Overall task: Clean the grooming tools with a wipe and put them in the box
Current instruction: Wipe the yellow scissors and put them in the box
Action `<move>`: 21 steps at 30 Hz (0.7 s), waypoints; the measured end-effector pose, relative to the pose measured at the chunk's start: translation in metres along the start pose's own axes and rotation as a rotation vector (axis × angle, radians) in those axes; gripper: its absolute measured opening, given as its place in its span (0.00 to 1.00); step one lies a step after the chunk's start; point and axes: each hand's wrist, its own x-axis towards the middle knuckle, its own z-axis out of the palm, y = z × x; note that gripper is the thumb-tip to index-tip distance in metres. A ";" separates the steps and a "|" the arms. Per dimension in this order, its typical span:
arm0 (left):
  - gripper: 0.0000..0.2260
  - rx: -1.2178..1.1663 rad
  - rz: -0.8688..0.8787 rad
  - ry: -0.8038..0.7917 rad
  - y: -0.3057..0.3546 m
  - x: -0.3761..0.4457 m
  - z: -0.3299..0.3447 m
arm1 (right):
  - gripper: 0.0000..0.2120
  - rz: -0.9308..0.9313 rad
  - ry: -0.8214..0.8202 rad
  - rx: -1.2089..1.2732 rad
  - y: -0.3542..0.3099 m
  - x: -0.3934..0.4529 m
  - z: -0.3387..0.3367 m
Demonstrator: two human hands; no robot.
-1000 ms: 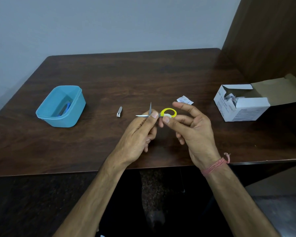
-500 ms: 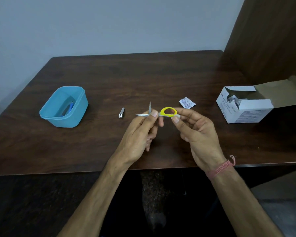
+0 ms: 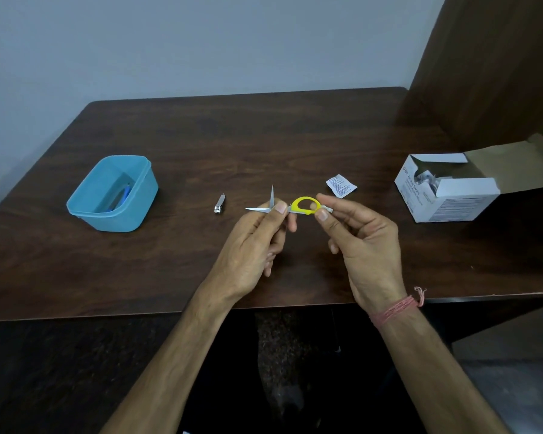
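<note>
Head cam had the blue box [image 3: 112, 195] sitting off to the left on the dark wooden table [image 3: 264, 136] with something blue inside, a nail clipper [image 3: 219, 204] lying between it and the hands, a wipe sachet [image 3: 341, 185] just behind them, and an open white carton [image 3: 445, 192] far right. The small scissors [image 3: 290, 206] were up above the table, blades spread wide, the left hand [image 3: 254, 245] pinching them near the pivot. The right hand [image 3: 361, 242] pinched the yellow handle loop with a bit of white wipe [image 3: 326, 209] against it.
</note>
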 end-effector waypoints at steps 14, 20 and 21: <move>0.21 0.011 -0.003 0.049 -0.009 0.002 0.002 | 0.12 -0.053 -0.059 -0.016 -0.006 -0.007 0.005; 0.22 0.027 -0.019 0.050 -0.010 0.003 0.002 | 0.12 -0.037 -0.056 -0.055 -0.006 -0.007 0.006; 0.22 0.028 -0.018 0.048 -0.009 0.003 0.002 | 0.12 -0.033 -0.043 -0.049 -0.006 -0.007 0.006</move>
